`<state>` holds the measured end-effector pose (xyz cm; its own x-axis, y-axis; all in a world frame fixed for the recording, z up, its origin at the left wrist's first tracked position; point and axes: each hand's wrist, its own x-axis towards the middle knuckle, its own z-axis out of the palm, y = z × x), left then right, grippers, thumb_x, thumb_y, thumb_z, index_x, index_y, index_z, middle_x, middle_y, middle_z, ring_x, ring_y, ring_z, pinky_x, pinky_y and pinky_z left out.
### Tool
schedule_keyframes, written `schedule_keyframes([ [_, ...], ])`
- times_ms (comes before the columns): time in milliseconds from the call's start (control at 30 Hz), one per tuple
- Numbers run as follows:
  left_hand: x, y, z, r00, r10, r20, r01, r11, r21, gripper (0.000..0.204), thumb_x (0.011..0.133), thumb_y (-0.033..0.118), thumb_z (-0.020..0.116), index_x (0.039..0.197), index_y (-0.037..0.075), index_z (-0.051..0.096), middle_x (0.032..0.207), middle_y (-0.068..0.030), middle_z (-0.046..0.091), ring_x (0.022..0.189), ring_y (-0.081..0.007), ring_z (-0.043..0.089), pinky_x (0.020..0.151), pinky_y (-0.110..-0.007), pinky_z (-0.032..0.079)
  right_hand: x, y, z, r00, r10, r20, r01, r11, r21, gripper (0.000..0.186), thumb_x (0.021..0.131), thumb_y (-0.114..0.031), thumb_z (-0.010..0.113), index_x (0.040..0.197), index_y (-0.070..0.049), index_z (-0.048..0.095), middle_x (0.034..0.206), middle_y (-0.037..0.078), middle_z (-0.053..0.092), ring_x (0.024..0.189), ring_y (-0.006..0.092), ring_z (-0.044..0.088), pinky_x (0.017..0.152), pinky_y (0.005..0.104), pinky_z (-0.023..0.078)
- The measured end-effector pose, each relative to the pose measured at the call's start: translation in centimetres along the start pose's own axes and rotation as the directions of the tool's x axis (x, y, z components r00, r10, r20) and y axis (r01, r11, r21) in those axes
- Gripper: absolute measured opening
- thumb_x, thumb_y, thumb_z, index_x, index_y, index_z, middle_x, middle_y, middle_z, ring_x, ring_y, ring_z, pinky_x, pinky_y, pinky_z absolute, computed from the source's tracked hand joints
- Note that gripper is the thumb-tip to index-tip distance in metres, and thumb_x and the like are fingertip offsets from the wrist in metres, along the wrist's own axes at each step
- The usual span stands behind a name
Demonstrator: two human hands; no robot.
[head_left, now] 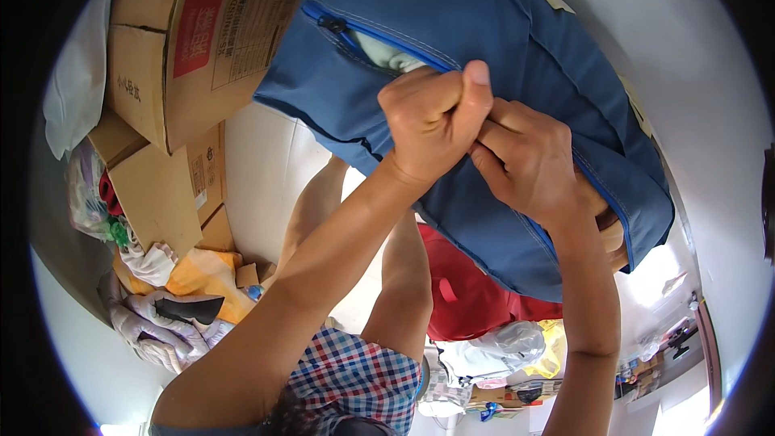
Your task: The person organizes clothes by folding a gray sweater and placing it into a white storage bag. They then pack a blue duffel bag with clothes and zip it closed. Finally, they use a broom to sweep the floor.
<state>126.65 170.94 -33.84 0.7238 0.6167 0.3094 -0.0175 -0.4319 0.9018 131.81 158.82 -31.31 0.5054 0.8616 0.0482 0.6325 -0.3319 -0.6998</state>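
A large blue fabric bag (472, 8) with blue zippers fills the upper middle. Pale fabric (379, 53) shows through its upper opening, and a tan item (613, 238) through the lower right one. My left hand (432, 117) is closed in a fist, thumb raised against the index finger, on the bag's zipper line. Just right of it, touching, my right hand (529, 157) has its fingers curled at that same line. What each grips is hidden behind the fingers.
Cardboard boxes (141, 73) are stacked at left, above plastic bags and crumpled cloths (206, 282). A red bag (452, 291) lies beneath the blue one, near white and yellow plastic bags (500, 347). My bare legs and checked shorts are below. A pale wall (710, 194) curves along the right.
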Motion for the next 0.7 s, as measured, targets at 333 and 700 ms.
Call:
schedule_keyframes([
  [333,2.4,1.0,-12.3,0.725,0.08,0.684,-0.466,0.788,0.402,0.017,0.063,0.014,0.068,0.078,0.008,0.06,0.08,-0.0032,0.054,0.081,-0.0183,0.051,0.081,-0.035,0.034,-0.7,-2.4,0.2,0.989,0.003,0.148,-0.006,1.0,0.02,0.02,0.072,-0.011,0.063,0.057,-0.007,0.05,0.062,0.005,0.044,0.057,0.0192,0.051,0.049,0.0312,0.044],
  [700,4.4,-0.8,-13.1,0.913,0.114,0.391,-0.246,0.92,0.306,0.025,0.074,-0.002,0.061,0.097,0.007,0.058,0.103,-0.0096,0.055,0.096,-0.0252,0.051,0.087,-0.036,0.038,-0.4,-1.7,0.2,0.995,-0.03,0.093,0.035,0.998,-0.054,0.02,0.07,-0.01,0.062,0.054,-0.007,0.051,0.062,0.004,0.043,0.056,0.0184,0.051,0.048,0.031,0.044],
])
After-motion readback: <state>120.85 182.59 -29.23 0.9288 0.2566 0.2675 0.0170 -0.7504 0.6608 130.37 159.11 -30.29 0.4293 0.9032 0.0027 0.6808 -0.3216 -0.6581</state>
